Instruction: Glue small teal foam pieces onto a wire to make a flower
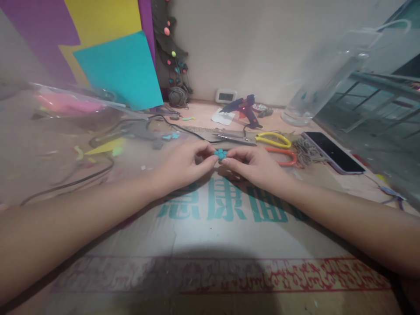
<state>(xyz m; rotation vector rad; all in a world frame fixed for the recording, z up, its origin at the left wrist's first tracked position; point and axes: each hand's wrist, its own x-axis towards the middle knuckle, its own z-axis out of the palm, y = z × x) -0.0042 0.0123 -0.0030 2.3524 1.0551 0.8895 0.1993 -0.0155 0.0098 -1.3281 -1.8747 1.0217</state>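
Between my two hands is a small teal flower [220, 154] with rounded petals, held a little above the printed cardboard [210, 238]. My left hand [188, 162] pinches its left side between thumb and finger. From the other side, my right hand [254, 164] grips the flower's right edge the same way. Just beyond the fingers lies a pair of scissors [277, 140] with one yellow and one orange handle loop, blades pointing left. Small teal scraps [171, 136] rest past my left hand.
At the back stand a dark glue gun [241, 107] with a red light, a small white digital display [226, 95] and a clear plastic container [323, 87]. A phone [333, 151] lies right, beside grey yarn [308, 151]. A teal sheet [120, 72] leans left; a black cable [75, 178] crosses the table.
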